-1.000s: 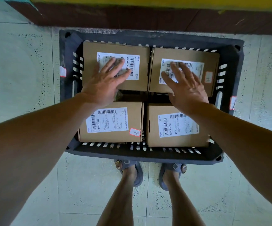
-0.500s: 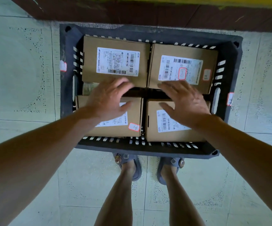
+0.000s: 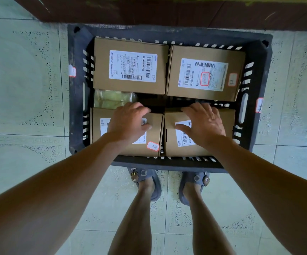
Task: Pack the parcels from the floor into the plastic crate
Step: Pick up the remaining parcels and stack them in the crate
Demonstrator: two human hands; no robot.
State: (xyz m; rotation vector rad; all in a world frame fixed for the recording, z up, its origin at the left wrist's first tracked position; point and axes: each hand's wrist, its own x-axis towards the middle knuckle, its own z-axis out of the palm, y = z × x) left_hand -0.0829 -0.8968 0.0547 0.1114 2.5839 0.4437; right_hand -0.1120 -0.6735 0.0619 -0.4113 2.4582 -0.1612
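Four cardboard parcels sit packed in the dark plastic crate (image 3: 77,100), a hand on each of the near two.

Left to right: the crate stands on pale floor tiles (image 3: 20,89); the left hand (image 3: 128,124) lies flat on the near-left parcel (image 3: 127,133), fingers curled over its far edge, thumb spread — not lifting it; behind it the far-left parcel (image 3: 130,66), a greenish plastic-wrapped packet (image 3: 112,99) showing in the gap; the right hand (image 3: 203,124) rests likewise on the near-right parcel (image 3: 198,133), fingertips hooked over the far edge; beyond lies the far-right parcel (image 3: 205,72); slippered feet (image 3: 145,183) touch the crate's near rim.
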